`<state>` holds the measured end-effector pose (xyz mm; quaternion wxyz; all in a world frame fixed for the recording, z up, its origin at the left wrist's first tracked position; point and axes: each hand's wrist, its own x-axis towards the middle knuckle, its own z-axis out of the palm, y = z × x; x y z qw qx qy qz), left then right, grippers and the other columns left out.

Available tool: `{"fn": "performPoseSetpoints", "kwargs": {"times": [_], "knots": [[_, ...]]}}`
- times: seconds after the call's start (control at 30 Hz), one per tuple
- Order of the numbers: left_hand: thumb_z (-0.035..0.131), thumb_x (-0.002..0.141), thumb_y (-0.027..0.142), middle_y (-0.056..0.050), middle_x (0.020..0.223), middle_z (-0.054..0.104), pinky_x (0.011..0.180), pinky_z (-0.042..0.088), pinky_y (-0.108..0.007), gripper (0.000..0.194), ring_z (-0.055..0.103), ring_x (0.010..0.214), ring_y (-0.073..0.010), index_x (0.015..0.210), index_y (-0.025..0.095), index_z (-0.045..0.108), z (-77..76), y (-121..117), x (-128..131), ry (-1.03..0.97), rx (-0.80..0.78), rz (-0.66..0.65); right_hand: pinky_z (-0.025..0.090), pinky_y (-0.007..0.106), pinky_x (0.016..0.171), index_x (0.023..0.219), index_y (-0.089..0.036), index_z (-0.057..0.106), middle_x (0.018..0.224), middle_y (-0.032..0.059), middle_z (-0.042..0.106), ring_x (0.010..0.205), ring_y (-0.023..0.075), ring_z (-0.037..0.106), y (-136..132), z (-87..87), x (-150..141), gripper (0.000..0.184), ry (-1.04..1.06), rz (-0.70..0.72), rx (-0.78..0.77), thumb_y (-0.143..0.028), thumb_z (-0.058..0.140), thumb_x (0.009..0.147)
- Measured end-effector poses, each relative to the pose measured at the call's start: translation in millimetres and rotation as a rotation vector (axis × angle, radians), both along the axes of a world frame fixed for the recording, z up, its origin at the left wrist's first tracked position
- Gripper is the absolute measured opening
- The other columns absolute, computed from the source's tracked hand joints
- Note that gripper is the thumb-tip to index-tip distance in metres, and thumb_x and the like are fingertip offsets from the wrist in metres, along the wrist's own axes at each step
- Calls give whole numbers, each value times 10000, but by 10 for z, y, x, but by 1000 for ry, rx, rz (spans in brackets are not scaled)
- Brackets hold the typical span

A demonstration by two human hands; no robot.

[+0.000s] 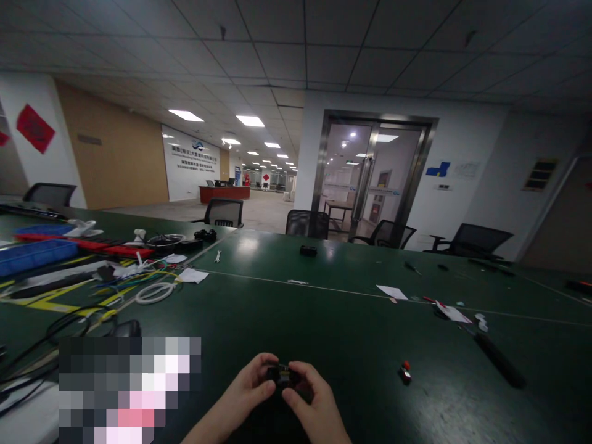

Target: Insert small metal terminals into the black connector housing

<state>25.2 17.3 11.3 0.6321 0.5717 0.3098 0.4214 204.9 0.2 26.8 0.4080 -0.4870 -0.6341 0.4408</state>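
Between my two hands, low in the middle of the head view, is a small black part (283,376) with a lighter, brassy bit on top. Its exact kind does not show. My left hand (254,387) is closed on its left side, the thumb in front and the fingers behind. On the other side my right hand (309,391) grips it in the same way, fingers curled round the edge. The fingers cover much of the part. To the right lies a small object with a red-orange ball end (406,372) on the green tabletop (351,333).
At left are blue trays (39,256), tangled cables (152,293) and a black mouse-like object (127,328). A wrench (217,256) and a black block (308,250) lie farther back. At right are papers (453,312) and a long black-handled tool (499,361). Chairs (308,224) line the far edge.
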Motion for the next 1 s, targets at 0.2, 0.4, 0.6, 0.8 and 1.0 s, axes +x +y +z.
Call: {"fn": "performPoseSetpoints", "kwargs": {"times": [0.2, 0.4, 0.6, 0.8, 1.0], "knots": [[720, 669, 482, -39, 972, 642, 817, 364, -330, 516, 579, 944, -217, 1047, 212, 495, 31, -2, -3, -19, -22, -24, 434, 296, 822, 1020, -262, 615, 1086, 25, 595, 1006, 219, 555, -19, 54, -14, 287, -75, 8, 39, -258, 577, 735], [724, 684, 439, -36, 984, 651, 800, 367, -309, 493, 586, 941, -201, 1058, 213, 495, 4, 20, -22, -46, -30, -42, 420, 308, 841, 974, -248, 636, 1121, 43, 575, 1040, 226, 536, -49, 121, -1, 235, -99, 25, 19, -294, 566, 754], [749, 655, 382, -44, 1005, 646, 786, 377, -304, 526, 587, 946, -207, 1076, 208, 487, 15, 30, -57, -4, -53, -91, 410, 306, 848, 921, -233, 639, 1121, 50, 562, 1037, 220, 538, -36, 94, -7, 198, -142, 61, 44, -243, 567, 736], [677, 686, 305, -48, 1065, 609, 851, 397, -346, 431, 552, 1021, -235, 1069, 219, 500, 47, 18, -112, 192, 66, -72, 400, 303, 879, 937, -227, 627, 1141, 43, 551, 1061, 210, 527, -47, 109, -3, 225, -185, 85, 21, -194, 548, 729], [622, 627, 153, -41, 1126, 557, 973, 320, -361, 384, 470, 1085, -244, 1003, 226, 592, 228, -91, -109, 755, 315, 128, 361, 307, 932, 909, -235, 637, 1125, 24, 571, 1082, 206, 512, -34, 28, 1, 237, -314, 106, 26, -170, 565, 693]]}}
